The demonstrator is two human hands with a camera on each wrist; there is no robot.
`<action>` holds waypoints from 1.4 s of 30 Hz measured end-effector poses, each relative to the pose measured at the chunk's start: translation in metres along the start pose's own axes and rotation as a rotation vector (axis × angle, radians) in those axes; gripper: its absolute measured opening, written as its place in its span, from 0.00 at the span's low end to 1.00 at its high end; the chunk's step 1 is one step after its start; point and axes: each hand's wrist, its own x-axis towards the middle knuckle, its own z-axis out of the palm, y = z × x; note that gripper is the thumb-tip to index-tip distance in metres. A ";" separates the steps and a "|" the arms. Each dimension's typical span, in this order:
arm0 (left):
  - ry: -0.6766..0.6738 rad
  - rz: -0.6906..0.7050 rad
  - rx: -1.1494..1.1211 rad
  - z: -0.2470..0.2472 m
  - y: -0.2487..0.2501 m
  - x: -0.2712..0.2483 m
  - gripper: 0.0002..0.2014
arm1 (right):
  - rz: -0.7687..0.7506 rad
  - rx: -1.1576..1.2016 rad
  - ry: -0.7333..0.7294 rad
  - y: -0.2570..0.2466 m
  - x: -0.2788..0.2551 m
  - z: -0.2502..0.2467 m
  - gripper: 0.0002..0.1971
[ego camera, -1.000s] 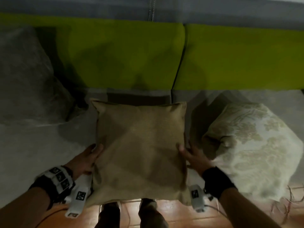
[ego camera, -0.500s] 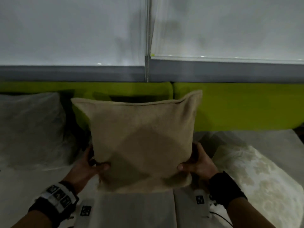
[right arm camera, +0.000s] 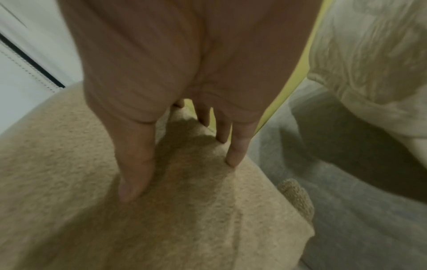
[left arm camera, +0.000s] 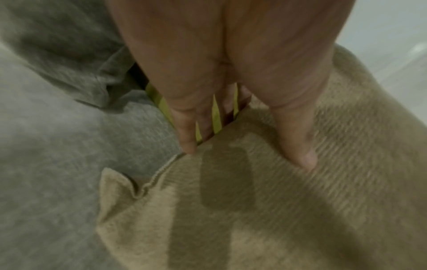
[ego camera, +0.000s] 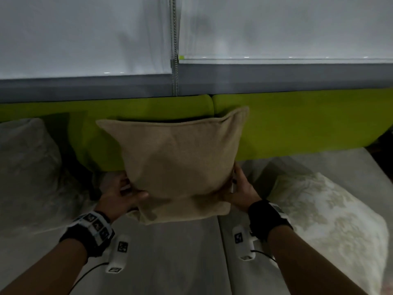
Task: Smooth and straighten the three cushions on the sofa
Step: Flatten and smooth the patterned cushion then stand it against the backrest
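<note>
A tan cushion [ego camera: 178, 162] is held upright in front of the green backrest [ego camera: 297, 128], its lower edge just above the grey seat [ego camera: 174, 256]. My left hand [ego camera: 122, 193] grips its lower left side, thumb on the front [left arm camera: 298, 146] and fingers behind. My right hand [ego camera: 239, 188] grips the lower right side the same way, thumb on the tan cushion's [right arm camera: 69, 164] front. A grey cushion [ego camera: 27, 167] leans at the left. A cream patterned cushion [ego camera: 323, 213] lies slumped on the seat at the right.
Behind the sofa hang white roller blinds [ego camera: 85, 35] with a bead chain [ego camera: 174, 60] between them. A seam [ego camera: 223, 252] splits the grey seat below the tan cushion. Two white tagged devices [ego camera: 119, 254] hang from my wrists on cables.
The tan cushion lay flat on the seat a second ago; both hands have lifted it upright and carried it back toward the green backrest. The head view has tilted up.
</note>
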 end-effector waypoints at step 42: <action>-0.315 -0.309 0.324 0.453 0.092 -0.096 0.43 | 0.517 0.513 0.522 0.265 -0.221 -0.259 0.39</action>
